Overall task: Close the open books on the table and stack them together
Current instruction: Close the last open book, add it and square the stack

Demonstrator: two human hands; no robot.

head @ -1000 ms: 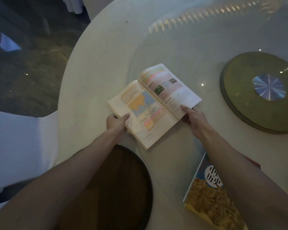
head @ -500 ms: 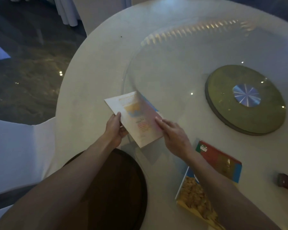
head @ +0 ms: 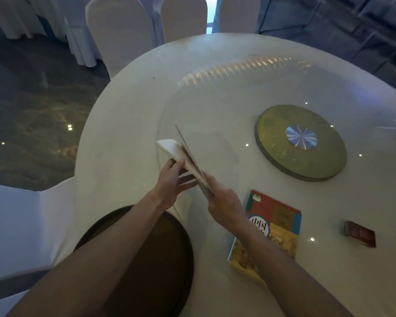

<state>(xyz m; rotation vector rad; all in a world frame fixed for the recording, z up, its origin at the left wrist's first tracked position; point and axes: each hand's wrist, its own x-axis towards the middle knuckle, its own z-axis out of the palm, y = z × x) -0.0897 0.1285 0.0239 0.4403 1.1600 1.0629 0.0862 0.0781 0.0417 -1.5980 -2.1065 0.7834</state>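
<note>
A white-paged book (head: 172, 148) is held on edge above the round white table (head: 128, 124), nearly closed, its cover still a little apart from the page block. My left hand (head: 173, 179) grips its near-left side. My right hand (head: 222, 200) grips its near-right edge. A second book (head: 281, 223) with a red, blue and yellow cover lies closed and flat on the table at the right; my right forearm hides part of it.
A glass turntable with a green disc hub (head: 301, 141) covers the table's middle. A small dark red box (head: 359, 233) lies at the right. A dark round tray (head: 151, 259) sits at the near edge. White-covered chairs (head: 121, 30) stand around.
The open book has been folded shut and tipped up on edge between both hands. The view has tilted up, showing more table and the chairs.
</note>
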